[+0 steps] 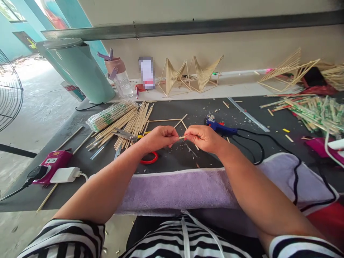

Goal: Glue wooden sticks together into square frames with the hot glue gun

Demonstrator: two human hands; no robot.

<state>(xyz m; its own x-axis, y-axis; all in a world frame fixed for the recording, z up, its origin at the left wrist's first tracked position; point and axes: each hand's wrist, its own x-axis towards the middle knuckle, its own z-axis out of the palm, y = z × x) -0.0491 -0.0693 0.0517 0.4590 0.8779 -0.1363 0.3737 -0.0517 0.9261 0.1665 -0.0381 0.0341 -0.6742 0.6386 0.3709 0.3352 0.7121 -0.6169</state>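
Between my two hands, a short piece of thin wooden stick (182, 137) is pinched at both ends. My left hand (164, 137) has thumb and fingers closed on one end, and my right hand (201, 138) grips the other, close by. Behind them, joined sticks (165, 120) lie on the dark table, partly hidden by my hands. Scissors (126, 134) with yellow and red handles lie under and beside my left hand. To the right of my right hand rests a blue glue gun (220, 127), its tip crusted with glue.
Loose sticks (137, 123) and a wrapped bundle (111, 114) lie left. Twisted stick models (172, 77) stand on the back ledge beside a bottle (119, 77) and a pitcher (80, 70). A power strip (55, 163) sits left; black cords (268, 139) cross the right. A purple towel (177, 190) covers the front edge.
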